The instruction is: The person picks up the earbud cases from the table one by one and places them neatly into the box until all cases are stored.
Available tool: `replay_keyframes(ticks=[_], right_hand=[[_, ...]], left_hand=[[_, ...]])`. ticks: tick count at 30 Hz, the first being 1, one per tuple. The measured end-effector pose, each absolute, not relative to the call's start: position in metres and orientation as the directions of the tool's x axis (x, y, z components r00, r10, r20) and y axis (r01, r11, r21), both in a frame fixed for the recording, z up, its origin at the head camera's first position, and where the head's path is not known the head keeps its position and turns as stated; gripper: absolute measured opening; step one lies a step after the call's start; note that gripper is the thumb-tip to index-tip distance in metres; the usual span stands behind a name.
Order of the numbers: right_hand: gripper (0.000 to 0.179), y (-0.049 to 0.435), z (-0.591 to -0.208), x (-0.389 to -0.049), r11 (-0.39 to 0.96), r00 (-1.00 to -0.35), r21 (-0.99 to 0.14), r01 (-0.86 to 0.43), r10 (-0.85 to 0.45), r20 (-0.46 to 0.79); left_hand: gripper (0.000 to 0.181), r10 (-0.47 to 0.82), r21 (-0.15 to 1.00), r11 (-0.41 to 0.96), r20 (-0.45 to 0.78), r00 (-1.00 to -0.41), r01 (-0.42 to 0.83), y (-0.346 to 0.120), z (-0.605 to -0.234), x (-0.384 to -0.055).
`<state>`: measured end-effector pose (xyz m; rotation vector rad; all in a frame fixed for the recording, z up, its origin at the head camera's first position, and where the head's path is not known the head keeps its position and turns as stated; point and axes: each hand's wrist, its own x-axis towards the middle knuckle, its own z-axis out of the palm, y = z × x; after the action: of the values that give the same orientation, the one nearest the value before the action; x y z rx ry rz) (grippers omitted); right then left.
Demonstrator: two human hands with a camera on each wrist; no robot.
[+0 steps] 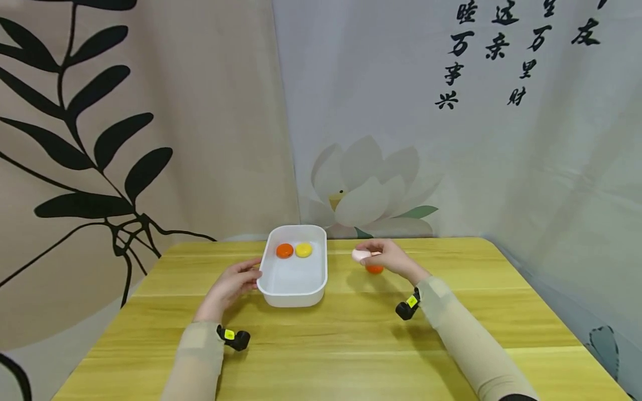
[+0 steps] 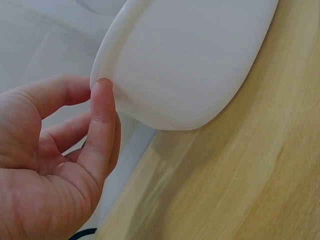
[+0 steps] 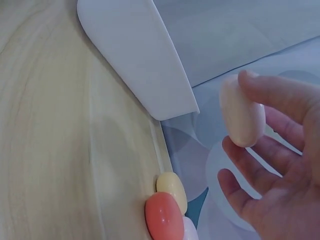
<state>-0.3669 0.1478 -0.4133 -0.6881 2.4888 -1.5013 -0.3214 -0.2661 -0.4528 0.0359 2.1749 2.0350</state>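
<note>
A white rectangular tray (image 1: pixel 293 284) is at the back middle of the table, with an orange round piece (image 1: pixel 284 251) and a yellow one (image 1: pixel 303 250) side by side in it. My left hand (image 1: pixel 236 287) pinches the tray's left rim, with the thumb seen against the wall in the left wrist view. Right of the tray, my right hand (image 1: pixel 388 258) holds a pale pink, smooth rounded piece (image 3: pixel 242 111) between thumb and fingers, above the table. Under that hand lies an orange piece (image 1: pixel 374 269); the right wrist view shows a yellow piece (image 3: pixel 171 192) and a partly hidden whitish one (image 3: pixel 189 230) beside it.
The wooden table (image 1: pixel 311 356) ends at the back against a hanging cloth (image 1: pixel 230 122) printed with leaves, a lotus and characters. Both wrists carry small black cameras, the left camera (image 1: pixel 237 338) and the right camera (image 1: pixel 407 307).
</note>
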Motion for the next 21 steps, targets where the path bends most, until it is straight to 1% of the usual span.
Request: replay_keyframes(ticks=[7, 15, 21], right_hand=[[0.04, 0.1459, -0.4093, -0.367, 0.406, -0.889, -0.863, -0.3, -0.448, 0.098], [0.038, 0.1434, -0.4068, -0.3691, 0.378, -0.888, -0.875, -0.303, -0.446, 0.114], [0.04, 0.1448, -0.4047, -0.3702, 0.355, -0.871, -0.875, -0.33, -0.472, 0.136]], left_hand=[[0.054, 0.121, 0.993, 0.071, -0.105, -0.987, -0.097, -0.266, -0.4522, -0.3213], [0.053, 0.098, 0.994, 0.057, -0.098, -0.99, -0.093, -0.2632, -0.4503, -0.3198], [0.053, 0.094, 0.995, 0.046, -0.094, -0.991, -0.09, -0.2607, -0.4492, -0.3187]])
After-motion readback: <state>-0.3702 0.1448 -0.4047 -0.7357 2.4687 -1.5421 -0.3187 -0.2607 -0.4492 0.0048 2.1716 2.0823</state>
